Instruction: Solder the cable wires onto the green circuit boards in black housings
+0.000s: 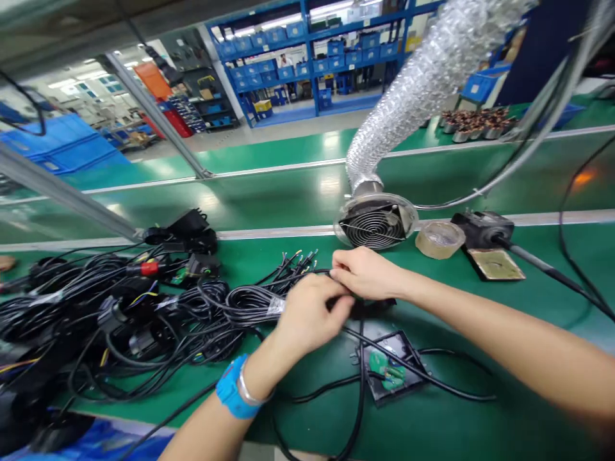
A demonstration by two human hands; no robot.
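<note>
My left hand (pixel 310 317), with a blue band at its wrist, is closed, thumb and fingers curled around black cable (pixel 360 358) that comes out below it. Close beside it, my right hand (pixel 365 274) pinches black cable near its fingertips; the exact grip is partly hidden. A dark object beneath both hands is mostly covered. Nearer me lies an open black case (pixel 398 390) holding a green circuit board (pixel 387 370), with black cables running into and across it. Left of my hands rests a coiled bundle of black cable (pixel 250 304) with stripped, coloured wire ends behind it.
A large tangle of black cables (pixel 96 282) covers the left of the green bench. Behind my hands stands a round fan (pixel 375 227) on a silver duct (pixel 403 96). To its right are a tape roll (pixel 439 239) and a black soldering-iron stand (pixel 483 229) with a sponge (pixel 496 264).
</note>
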